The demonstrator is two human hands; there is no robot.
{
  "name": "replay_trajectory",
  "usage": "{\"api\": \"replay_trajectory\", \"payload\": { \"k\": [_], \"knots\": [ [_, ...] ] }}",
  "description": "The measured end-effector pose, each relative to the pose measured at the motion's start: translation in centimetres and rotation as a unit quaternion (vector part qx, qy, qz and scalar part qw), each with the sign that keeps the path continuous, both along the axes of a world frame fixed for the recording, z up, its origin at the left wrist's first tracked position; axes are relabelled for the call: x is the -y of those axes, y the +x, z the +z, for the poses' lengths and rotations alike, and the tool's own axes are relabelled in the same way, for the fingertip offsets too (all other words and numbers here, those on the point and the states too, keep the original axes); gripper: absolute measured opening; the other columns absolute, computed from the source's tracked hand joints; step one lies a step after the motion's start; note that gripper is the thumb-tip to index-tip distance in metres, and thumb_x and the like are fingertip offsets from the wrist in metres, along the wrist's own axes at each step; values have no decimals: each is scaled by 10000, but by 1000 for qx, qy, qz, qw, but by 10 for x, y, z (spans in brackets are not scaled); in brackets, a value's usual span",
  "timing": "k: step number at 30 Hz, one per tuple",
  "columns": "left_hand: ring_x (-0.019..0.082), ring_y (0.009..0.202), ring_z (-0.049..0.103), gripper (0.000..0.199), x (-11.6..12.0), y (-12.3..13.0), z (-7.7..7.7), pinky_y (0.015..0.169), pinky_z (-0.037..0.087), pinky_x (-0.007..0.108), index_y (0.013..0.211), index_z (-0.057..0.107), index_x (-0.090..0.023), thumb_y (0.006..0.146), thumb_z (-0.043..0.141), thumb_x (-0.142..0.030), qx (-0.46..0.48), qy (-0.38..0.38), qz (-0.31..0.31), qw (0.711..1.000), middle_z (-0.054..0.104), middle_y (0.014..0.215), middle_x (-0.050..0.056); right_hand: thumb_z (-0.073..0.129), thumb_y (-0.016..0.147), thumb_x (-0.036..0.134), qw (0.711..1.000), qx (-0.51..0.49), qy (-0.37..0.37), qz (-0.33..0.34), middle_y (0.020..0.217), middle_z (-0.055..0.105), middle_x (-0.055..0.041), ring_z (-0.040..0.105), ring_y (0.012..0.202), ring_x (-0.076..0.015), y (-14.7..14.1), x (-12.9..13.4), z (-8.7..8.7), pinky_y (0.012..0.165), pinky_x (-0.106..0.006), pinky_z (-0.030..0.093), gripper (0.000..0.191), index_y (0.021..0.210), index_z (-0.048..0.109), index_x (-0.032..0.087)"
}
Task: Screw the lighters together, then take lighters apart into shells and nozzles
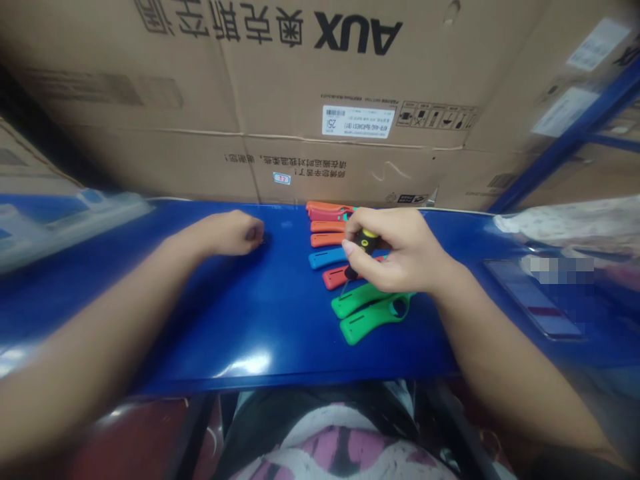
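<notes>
The right hand [400, 250] pinched the screwdriver [366, 243], which pointed to 7 o'clock, toward 2 green casings [371, 321], while at 9 o'clock the left hand [231, 233] was curled, its hold I could not tell.

We've got a screwdriver [369, 241] in our right hand [405, 247], shaft angled down at the farther green handle [357, 301]; can't tell if the tip touches. Nearer green handle [367, 325] sits just beside it. Blue handle [326, 258] plus red and orange ones lie beyond on our blue table [240, 313]. Our left hand [233, 233] is curled, apart from the row. AUX carton [280, 100] behind.
</notes>
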State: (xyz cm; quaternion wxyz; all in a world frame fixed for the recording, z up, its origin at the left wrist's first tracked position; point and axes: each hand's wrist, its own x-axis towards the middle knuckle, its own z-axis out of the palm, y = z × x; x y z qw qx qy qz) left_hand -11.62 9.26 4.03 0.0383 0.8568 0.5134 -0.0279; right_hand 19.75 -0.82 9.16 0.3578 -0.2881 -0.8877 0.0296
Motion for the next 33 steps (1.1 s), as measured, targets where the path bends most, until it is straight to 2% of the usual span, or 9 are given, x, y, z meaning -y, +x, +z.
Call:
{"api": "replay_trajectory", "payload": {
  "k": [3,5,9,13,15,19,24,28,33],
  "knots": [
    [180,653,594,170,0,-1,3,541,340,256,832,672,-250,730,538,-262,-16,4,2,1000,694,804,4,570,805,210,999,-28,10,20,561,586,60,494,475,-86,1,0,0,546,-209,372,40,768,585,206],
    [181,656,592,172,3,3,7,542,338,257,853,670,-240,774,536,-314,-15,38,-2,999,692,819,13,580,804,215,999,-28,13,31,568,579,62,489,479,-81,1,0,0,549,-207,370,51,754,580,205],
    [164,672,583,294,25,28,16,588,374,258,883,660,-207,863,540,-475,70,107,-77,989,677,843,23,577,807,214,1000,3,4,28,605,579,55,495,519,-81,-1,1,0,567,-208,366,63,746,569,201],
    [155,757,615,299,64,70,13,681,442,250,910,658,-187,862,603,-477,187,28,-210,959,677,892,22,578,784,208,1000,-1,12,13,615,573,54,478,533,-85,-2,1,-2,574,-218,348,30,756,568,200],
    [159,791,629,296,84,90,5,703,463,252,969,656,-187,841,650,-454,222,-9,-242,945,677,929,23,566,787,219,1000,-6,14,12,621,574,50,470,533,-88,-2,0,-3,573,-224,342,32,760,566,201],
    [151,699,602,234,107,115,-11,623,459,256,908,628,-161,827,687,-372,238,-25,-232,943,651,865,31,551,808,238,999,-18,18,26,594,554,53,453,513,-87,-2,-1,-4,565,-225,337,67,752,556,201],
    [134,623,565,178,110,124,-16,562,426,251,785,587,-157,839,684,-297,239,-14,-192,952,624,796,24,560,807,224,999,9,32,40,619,570,43,473,526,-90,1,-3,-7,575,-227,351,55,760,569,196],
    [150,689,600,102,111,125,-19,616,466,262,859,621,-148,835,667,-237,252,-7,-176,952,642,877,47,559,795,209,999,-9,43,25,628,587,40,491,526,-96,6,-3,-12,569,-225,367,34,763,570,203],
    [163,747,603,184,114,125,-27,667,498,284,963,654,-154,833,681,-282,276,-9,-164,947,634,938,56,581,799,215,996,-72,45,-28,596,575,60,444,456,-80,11,-2,-12,518,-213,357,26,777,570,208]
  ]
}}
